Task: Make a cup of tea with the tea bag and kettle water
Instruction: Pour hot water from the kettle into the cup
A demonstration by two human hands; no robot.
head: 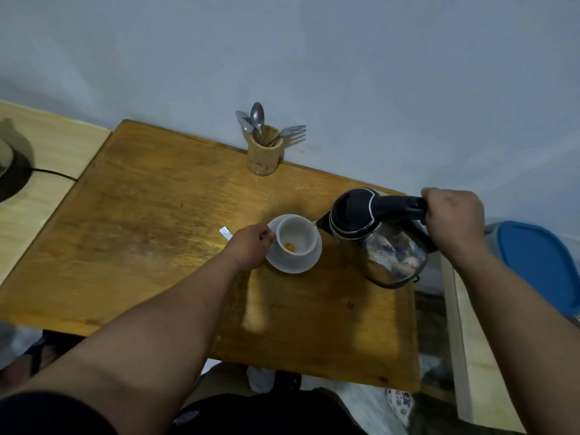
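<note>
A white cup (301,229) stands on a white saucer (309,263) near the middle of the wooden table (150,233). An orange spot (290,246) lies at the cup's bottom. My left hand (251,244) holds the cup at its left side. My right hand (453,219) grips the black handle of a steel kettle (386,246), lifted and tilted left. Its spout (320,229) touches the cup's right rim. A small white paper tag (226,232) lies on the table just left of my left hand.
A wooden holder (263,157) with spoons and a fork stands at the table's back edge by the wall. A round black base with a cord (14,180) sits on the pale surface to the left. A blue-lidded container (536,265) is at the right.
</note>
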